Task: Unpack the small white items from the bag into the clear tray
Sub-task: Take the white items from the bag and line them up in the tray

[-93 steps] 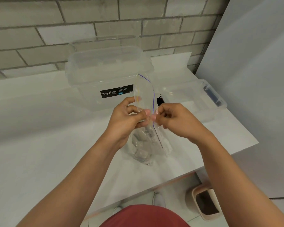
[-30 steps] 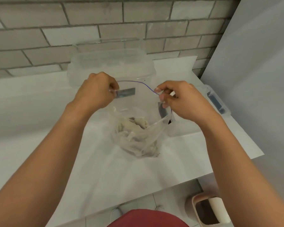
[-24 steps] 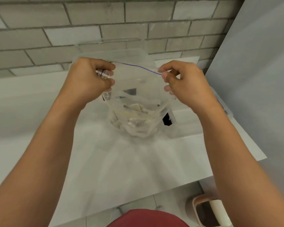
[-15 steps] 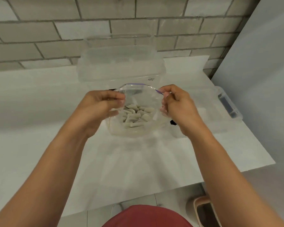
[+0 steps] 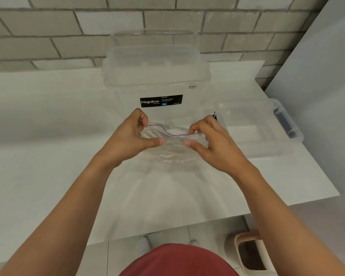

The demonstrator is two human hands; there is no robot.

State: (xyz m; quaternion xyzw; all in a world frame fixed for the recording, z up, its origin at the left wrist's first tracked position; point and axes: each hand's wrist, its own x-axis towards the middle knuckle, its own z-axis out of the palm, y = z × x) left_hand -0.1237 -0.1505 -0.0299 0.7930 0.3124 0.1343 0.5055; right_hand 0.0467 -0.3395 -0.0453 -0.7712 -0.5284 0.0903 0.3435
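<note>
A clear zip bag [image 5: 172, 150] with a blue seal line sits low on the white table, its mouth squashed nearly flat. My left hand [image 5: 131, 139] pinches the bag's left rim and my right hand [image 5: 209, 142] pinches the right rim, thumbs pointing at each other. The small white items inside are hardly visible through the crumpled plastic. A clear lid-like tray [image 5: 271, 132] with a blue clip lies on the table to the right of my right hand. A tall clear Megabox tub [image 5: 157, 80] stands just behind the bag.
A grey brick wall backs the white table [image 5: 48, 156]. A pale panel rises along the right side. Below the table's front edge, on the tiled floor, stands a small pink bin [image 5: 251, 253].
The bag was pulled open and lifted, showing the white items; now both hands have lowered it to the table and its mouth has flattened.
</note>
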